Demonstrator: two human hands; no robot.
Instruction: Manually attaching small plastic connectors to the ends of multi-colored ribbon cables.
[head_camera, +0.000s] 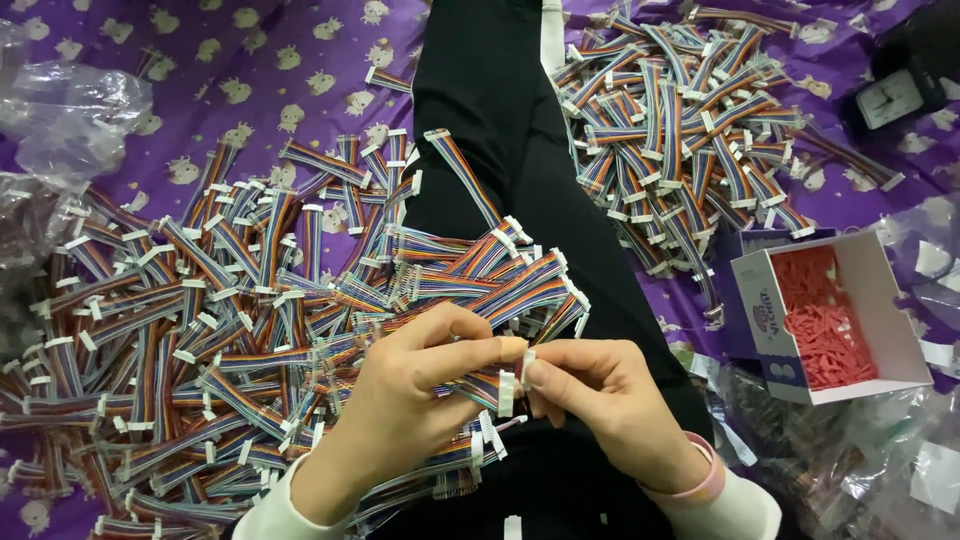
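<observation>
My left hand grips a short rainbow ribbon cable with a white connector at its end. My right hand pinches that connector from the right, fingertips touching the left thumb. Both hands hover over my lap, above black trousers. More ribbon cables lie across the leg just beyond the hands.
A large heap of ribbon cables covers the purple patterned cloth at left; another heap lies at upper right. An open white box of small red pieces sits right. Clear plastic bags at far left, a small clock top right.
</observation>
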